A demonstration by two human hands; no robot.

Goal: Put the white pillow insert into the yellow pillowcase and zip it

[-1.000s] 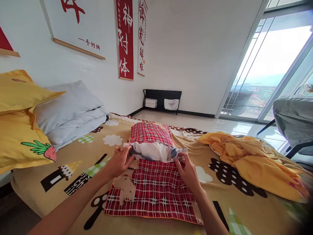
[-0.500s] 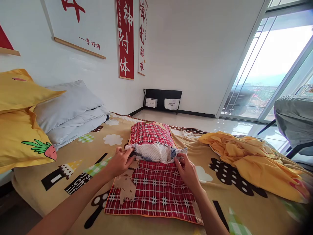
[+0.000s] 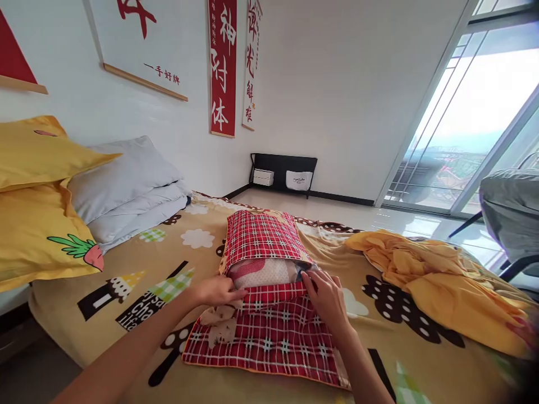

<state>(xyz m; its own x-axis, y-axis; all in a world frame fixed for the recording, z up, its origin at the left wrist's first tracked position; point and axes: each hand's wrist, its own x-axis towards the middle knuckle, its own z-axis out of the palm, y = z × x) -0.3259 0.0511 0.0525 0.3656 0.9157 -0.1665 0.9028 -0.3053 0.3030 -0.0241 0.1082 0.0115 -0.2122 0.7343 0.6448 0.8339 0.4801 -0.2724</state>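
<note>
In the head view, a red plaid pillowcase lies on a bed in the middle, between the person's two hands. Its far part is plump and rounded over a white pillow, whose pale, patterned front shows in the mouth of the case, facing the person. Below that mouth, a narrow fold of plaid cloth runs across from one hand to the other, and a wide plaid flap spreads out flat but a little wrinkled on the near side, edged in orange.

The left hand is closed narrowly on the left end of the fold, thumb pointing inward along it. The right hand is pinched just as narrowly at the right corner of the mouth, beside a bit of dark bluish cloth (which layers sit between its fingers, I cannot tell). A crumpled tan patch shows on the left of the flap.

Under everything is a tan blanket printed with clouds, mushrooms and lettering. To the left, yellow pillows with a carrot print rest beside a gray pillow. To the right lies a rumpled yellow cloth, well apart from the case. Beyond the bed, a low black shelf stands against the wall, left of a glass door.
</note>
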